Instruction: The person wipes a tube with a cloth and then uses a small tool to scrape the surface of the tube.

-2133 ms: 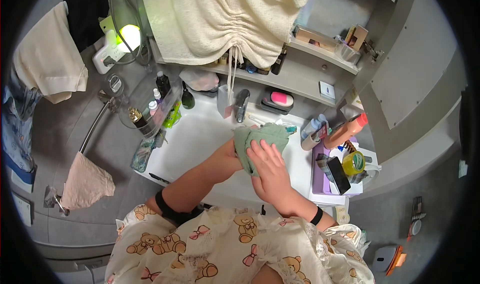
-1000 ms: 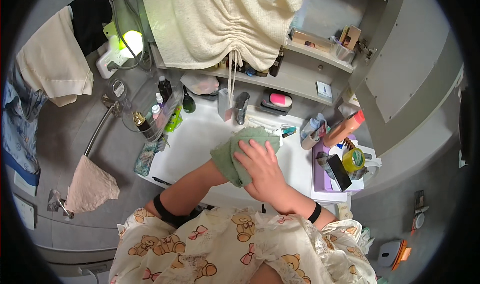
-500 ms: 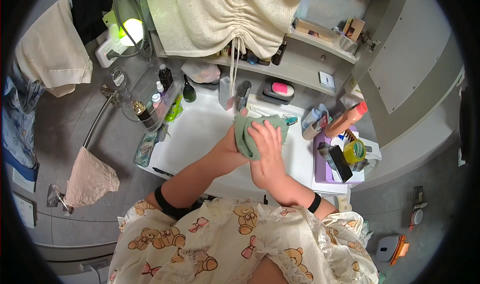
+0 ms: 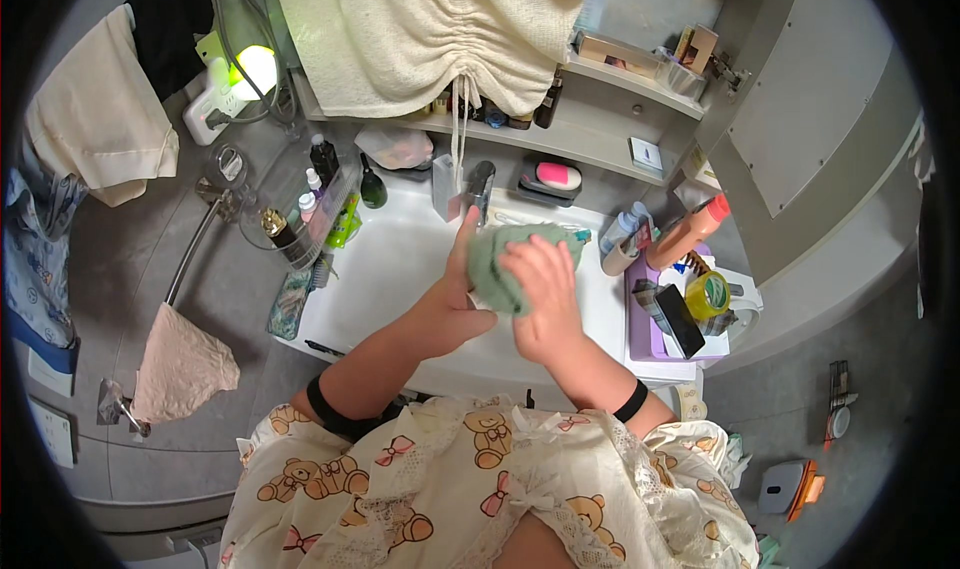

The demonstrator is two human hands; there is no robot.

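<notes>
A crumpled green cloth (image 4: pixel 494 261) is between my two hands above the white washbasin (image 4: pixel 385 259). My left hand (image 4: pixel 455 294) is against its left side, one finger stretched forward and the thumb set apart below. The cloth hides the other fingers of that hand. My right hand (image 4: pixel 547 294) lies over the cloth from the right, fingers bent and pressed onto it, slightly blurred. A small pale edge shows under the cloth near my left thumb; I cannot make out what it is. Just beyond the hands stands the dark faucet (image 4: pixel 481 191).
On the right, a purple box (image 4: pixel 640 341) holds an orange bottle (image 4: pixel 688 234), a roll of yellow tape (image 4: pixel 708 295) and a black phone (image 4: pixel 682 324). A clear shelf (image 4: pixel 330 219) with bottles is at left. Above hangs a cream cloth (image 4: pixel 430 39); an open cabinet door (image 4: pixel 810 99) stands right.
My right hand has slid slightly right and its fingers have bent more. The left thumb now stands further from the cloth, and the cloth has shifted and bunched. The view has tilted a little.
</notes>
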